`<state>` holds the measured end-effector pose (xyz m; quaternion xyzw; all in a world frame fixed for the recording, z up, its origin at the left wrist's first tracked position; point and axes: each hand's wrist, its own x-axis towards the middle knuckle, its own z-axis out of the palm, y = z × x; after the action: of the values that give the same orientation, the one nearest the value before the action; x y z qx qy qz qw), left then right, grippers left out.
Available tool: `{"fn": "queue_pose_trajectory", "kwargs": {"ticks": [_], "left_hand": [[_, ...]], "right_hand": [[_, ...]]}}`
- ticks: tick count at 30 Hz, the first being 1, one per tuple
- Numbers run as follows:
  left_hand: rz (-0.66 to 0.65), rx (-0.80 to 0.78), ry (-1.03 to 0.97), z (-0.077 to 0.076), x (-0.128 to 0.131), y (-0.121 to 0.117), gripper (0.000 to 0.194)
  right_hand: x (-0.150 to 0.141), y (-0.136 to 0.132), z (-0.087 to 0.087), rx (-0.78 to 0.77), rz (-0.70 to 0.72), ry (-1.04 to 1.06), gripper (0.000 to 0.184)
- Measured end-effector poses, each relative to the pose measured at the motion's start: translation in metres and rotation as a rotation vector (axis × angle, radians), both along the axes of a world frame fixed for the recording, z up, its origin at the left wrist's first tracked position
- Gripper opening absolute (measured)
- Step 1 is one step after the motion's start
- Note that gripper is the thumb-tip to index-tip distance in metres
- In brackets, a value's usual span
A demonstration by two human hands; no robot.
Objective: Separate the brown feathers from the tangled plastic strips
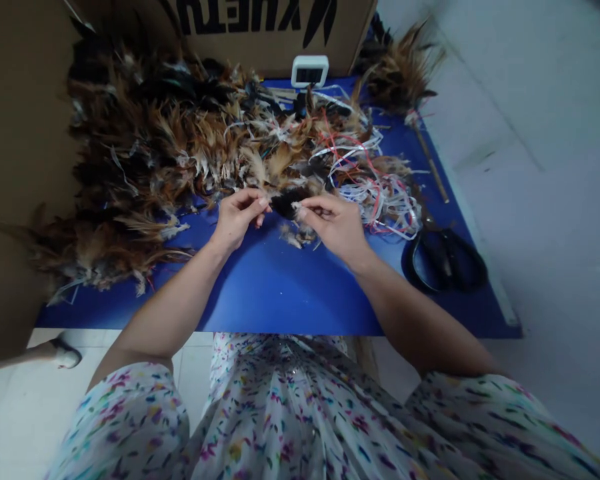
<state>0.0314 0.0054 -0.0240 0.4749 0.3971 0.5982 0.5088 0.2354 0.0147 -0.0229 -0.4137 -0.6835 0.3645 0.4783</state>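
Note:
Over the middle of the blue table (290,293), a small dark feather (284,204) stretches between my two hands. My left hand (240,217) pinches near its left end with thumb and index finger; exactly what those fingertips hold is hard to make out. At the other end, my right hand (335,223) pinches the pale, fluffy base of the dark feather. Loose bits of pale fluff (297,235) lie just below the fingers. Beyond my hands spreads a big pile of brown and black feathers (200,140).
Tangled white and red plastic strips (380,200) lie to the right, with black-handled scissors (445,261) near the right edge. A feather duster with a stick handle (433,163), a small white digital display (310,71) and a cardboard box (275,50) stand farther back. A person's foot (65,353) shows at lower left.

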Motion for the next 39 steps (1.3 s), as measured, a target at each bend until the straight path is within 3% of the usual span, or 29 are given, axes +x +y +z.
{"fn": "queue_pose_trajectory", "kwargs": {"ticks": [5,12,25,39], "left_hand": [[0.001,-0.014,-0.012,0.0,0.0,0.0,0.035],[-0.011,-0.05,-0.04,-0.002,-0.001,0.0,0.037],[-0.047,-0.038,0.064,-0.002,0.0,-0.003,0.037],[-0.087,0.031,0.216,-0.002,0.009,-0.012,0.043]], "right_hand": [[0.002,-0.005,-0.001,0.044,-0.1,-0.066,0.021],[-0.004,-0.014,-0.005,-0.052,-0.049,-0.054,0.01],[-0.003,-0.003,0.001,0.276,-0.079,-0.28,0.012],[-0.013,-0.001,-0.001,0.308,-0.07,-0.498,0.01]]}}
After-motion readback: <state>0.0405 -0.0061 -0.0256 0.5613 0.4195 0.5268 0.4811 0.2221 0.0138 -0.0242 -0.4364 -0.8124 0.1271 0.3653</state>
